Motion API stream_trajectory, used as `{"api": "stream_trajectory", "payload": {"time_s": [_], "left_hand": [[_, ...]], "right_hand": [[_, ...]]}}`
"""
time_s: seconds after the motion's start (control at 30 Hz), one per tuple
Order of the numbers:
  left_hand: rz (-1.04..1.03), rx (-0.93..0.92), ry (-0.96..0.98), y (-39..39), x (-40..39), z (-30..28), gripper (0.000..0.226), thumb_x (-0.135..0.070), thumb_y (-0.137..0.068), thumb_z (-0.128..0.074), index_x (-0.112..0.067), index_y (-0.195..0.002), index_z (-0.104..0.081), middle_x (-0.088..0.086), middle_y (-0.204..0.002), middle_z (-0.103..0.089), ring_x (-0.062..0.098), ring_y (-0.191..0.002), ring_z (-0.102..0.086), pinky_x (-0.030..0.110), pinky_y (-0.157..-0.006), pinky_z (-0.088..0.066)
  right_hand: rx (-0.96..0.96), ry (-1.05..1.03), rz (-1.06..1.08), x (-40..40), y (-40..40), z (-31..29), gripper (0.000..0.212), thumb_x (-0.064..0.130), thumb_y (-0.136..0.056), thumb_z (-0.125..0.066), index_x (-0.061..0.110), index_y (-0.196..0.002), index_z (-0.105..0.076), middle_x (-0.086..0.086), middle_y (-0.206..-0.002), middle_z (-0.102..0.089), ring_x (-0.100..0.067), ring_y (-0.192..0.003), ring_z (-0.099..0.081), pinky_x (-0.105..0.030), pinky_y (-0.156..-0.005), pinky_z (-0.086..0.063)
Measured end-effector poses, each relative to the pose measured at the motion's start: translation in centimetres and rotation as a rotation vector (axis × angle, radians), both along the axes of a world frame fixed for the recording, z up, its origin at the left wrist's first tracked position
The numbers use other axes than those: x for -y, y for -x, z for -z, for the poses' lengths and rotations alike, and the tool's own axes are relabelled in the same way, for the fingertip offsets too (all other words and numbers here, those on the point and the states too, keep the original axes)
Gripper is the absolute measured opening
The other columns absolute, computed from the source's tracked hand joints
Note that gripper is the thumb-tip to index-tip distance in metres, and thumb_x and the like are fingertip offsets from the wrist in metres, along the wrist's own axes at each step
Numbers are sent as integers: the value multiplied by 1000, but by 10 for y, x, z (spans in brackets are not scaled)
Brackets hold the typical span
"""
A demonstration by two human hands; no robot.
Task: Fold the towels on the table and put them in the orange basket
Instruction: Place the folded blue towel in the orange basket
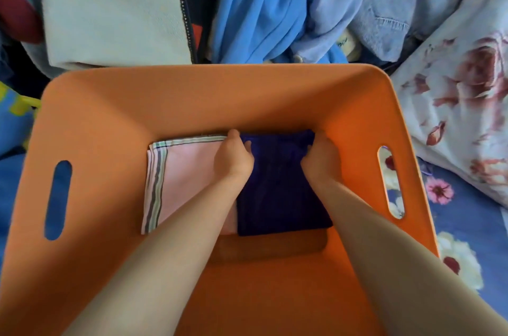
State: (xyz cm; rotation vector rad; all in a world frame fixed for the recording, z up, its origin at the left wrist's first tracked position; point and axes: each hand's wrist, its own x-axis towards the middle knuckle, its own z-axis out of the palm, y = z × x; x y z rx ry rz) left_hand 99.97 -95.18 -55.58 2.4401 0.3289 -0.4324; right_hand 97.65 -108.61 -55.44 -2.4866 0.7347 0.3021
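while both hands reach into orange basket point(192, 94), left hand point(233, 155) & right hand point(321, 155) curl fingers on far edge of folded navy towel point(280, 192), setting it down right of folded pink towel point(187, 168). two in; cream towel point(110, 11) beyond far rim prob left.

The basket point(192, 94) stands in front, a heap of clothes point(261, 6) behind it and a pillow point(461, 83) to its right. Two folded towels lie side by side on the basket floor, touching: the left towel point(187, 171) and the right towel point(277, 198). The left hand point(233, 155) and right hand point(321, 157) hold the right towel's far corners
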Motion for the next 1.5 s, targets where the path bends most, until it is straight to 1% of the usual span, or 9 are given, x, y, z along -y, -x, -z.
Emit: {"api": "stream_trajectory", "payload": {"time_s": [0.2,0.33,0.4,0.5,0.6,0.9,1.2,1.3,1.5], "left_hand": [[29,298,35,10,-4,16,39,-7,-92,-47,5,-129,-41,25,-132,-42,38,-118,-47,33,-97,-37],[447,695,-146,32,-5,37,32,-12,-80,-43,-2,-110,-52,22,-116,-56,31,-110,-46,39,-95,-44],[680,587,-263,39,-4,44,38,-20,-81,-40,-5,-105,-65,16,-111,-66,29,-113,-52,41,-88,-52],[752,312,-485,36,-3,38,53,-36,-85,-31,-8,-114,-66,11,-123,-63,24,-118,-59,40,-95,-48],[771,165,-549,26,-5,40,60,-41,-99,-21,-8,-148,-11,11,-157,-7,21,-146,-6,37,-119,-3],[743,-37,-579,19,-9,23,67,-49,-98,-20,-13,-149,5,10,-157,9,22,-146,8,33,-118,7],[711,96,-554,56,-19,-75,34,-20,-95,-39,-7,-126,-46,8,-142,-38,24,-133,-32,35,-106,-30],[661,146,-569,83,-22,-118,31,-15,-94,-38,-7,-122,-49,10,-131,-48,27,-124,-42,36,-99,-36],[560,205,-626,160,-24,-200,32,-10,-93,-39,-5,-123,-49,13,-129,-50,31,-121,-46,39,-93,-40]], "right_hand": [[203,177,-110,-7,11,7,48,-6,-81,-41,-1,-129,-42,-24,-131,-44,-39,-122,-43,-46,-108,-33],[238,270,-509,0,27,17,33,-3,-71,-44,-9,-96,-65,-29,-108,-64,-45,-103,-61,-55,-87,-50],[87,282,-608,1,30,15,39,-1,-81,-41,-8,-116,-57,-28,-130,-51,-43,-125,-45,-48,-105,-32],[-105,248,-601,7,35,23,51,16,-100,-24,4,-146,-7,-11,-157,3,-25,-145,7,-33,-117,6],[-151,216,-507,2,31,28,56,25,-100,-22,6,-146,5,-7,-156,13,-21,-144,14,-32,-117,6],[-291,88,-471,-2,23,9,59,25,-100,-26,5,-146,6,-7,-156,14,-23,-144,12,-31,-118,4],[-199,43,-439,-11,68,-88,50,12,-95,-35,7,-143,-24,-13,-149,-28,-26,-141,-20,-35,-113,-21],[-123,115,-461,-10,91,-128,39,9,-91,-38,4,-128,-44,-14,-136,-46,-30,-127,-39,-35,-104,-31],[61,156,-538,-18,160,-202,37,5,-90,-37,5,-124,-50,-13,-132,-48,-31,-123,-42,-35,-104,-30]]}}
